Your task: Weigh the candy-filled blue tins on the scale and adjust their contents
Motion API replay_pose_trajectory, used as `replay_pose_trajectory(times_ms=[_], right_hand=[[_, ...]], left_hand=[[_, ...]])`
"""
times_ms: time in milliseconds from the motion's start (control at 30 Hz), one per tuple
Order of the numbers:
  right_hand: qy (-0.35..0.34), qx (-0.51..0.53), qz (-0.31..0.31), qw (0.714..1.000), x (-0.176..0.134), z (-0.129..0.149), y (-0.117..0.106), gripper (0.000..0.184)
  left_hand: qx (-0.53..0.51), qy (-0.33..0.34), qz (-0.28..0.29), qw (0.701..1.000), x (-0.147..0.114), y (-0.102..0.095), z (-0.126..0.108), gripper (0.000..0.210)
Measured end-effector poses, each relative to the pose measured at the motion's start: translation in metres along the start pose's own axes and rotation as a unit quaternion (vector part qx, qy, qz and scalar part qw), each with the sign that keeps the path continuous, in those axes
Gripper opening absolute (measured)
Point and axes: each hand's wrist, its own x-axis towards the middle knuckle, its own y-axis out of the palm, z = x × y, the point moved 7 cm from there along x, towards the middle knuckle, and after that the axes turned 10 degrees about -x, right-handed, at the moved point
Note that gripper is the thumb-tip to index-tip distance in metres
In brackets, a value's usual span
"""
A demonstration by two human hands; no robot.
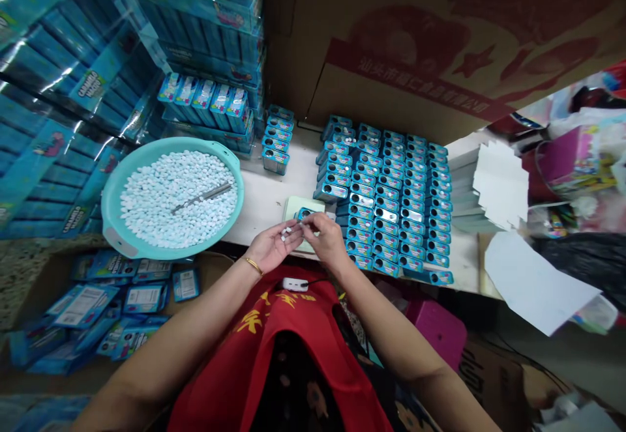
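My left hand (274, 244) lies palm up with several small white candies (286, 230) on its fingers. Fingertips of my right hand (323, 239) are pinched together over the left fingers; whatever is between them is too small to make out. Just beyond both hands a blue tin (306, 213) rests on a pale green scale (296, 205), partly covered by the fingers. To the left stands a turquoise basin (111, 205) full of white and pale blue candies (171, 178), with metal tweezers (201, 199) lying on top.
Rows of blue tins (386, 204) with round dark openings fill the table's right side; loose candies sit on a few. Stacked packs of tins (195, 21) rise at the left. A large cardboard box (391, 47) stands behind. Below left is a carton with blue packs (88, 305).
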Motion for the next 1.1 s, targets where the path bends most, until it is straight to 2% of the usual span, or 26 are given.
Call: replay_pose_trajectory(times_ms=[167,333,367,467,533,633,700,767,867,1000,1100], right_hand=[[0.032,-0.018,-0.021,0.999,0.013,-0.024,-0.006,0.011],[0.083,0.059,-0.069,0.992,0.001,-0.021,-0.024,0.010],[0.085,0.080,-0.063,0.991,-0.001,-0.015,-0.026,0.009],[0.040,0.127,0.009,0.991,-0.004,0.009,-0.023,0.014],[0.024,0.116,0.009,0.993,-0.002,0.012,-0.028,0.018],[0.057,0.057,-0.069,0.994,0.003,-0.011,-0.049,0.018],[0.064,0.021,-0.072,0.995,0.004,-0.028,-0.054,0.023],[0.050,-0.019,-0.038,0.998,0.004,-0.039,-0.050,0.033],[0.016,-0.096,0.029,0.995,0.000,-0.044,-0.031,0.050],[0.006,-0.185,0.105,0.977,-0.002,-0.045,-0.001,0.065],[0.013,-0.221,0.133,0.966,0.002,-0.048,0.011,0.066]], left_hand=[[0.011,0.021,-0.019,1.000,0.002,-0.001,-0.011,0.016],[-0.001,0.027,-0.053,0.998,-0.015,-0.028,-0.015,0.016],[-0.002,0.020,-0.062,0.998,-0.018,-0.034,-0.013,0.016],[-0.010,-0.013,-0.063,0.998,-0.027,-0.045,-0.001,0.019],[-0.019,-0.023,-0.061,0.998,-0.032,-0.049,0.002,0.021],[-0.016,0.021,-0.079,0.997,-0.041,-0.057,-0.013,0.018],[0.000,0.066,-0.089,0.994,-0.050,-0.065,-0.032,0.019],[0.015,0.096,-0.097,0.991,-0.059,-0.074,-0.049,0.020],[0.026,0.109,-0.115,0.987,-0.069,-0.089,-0.062,0.020],[0.020,0.110,-0.134,0.985,-0.075,-0.100,-0.060,0.021],[0.005,0.107,-0.147,0.983,-0.077,-0.105,-0.055,0.020]])
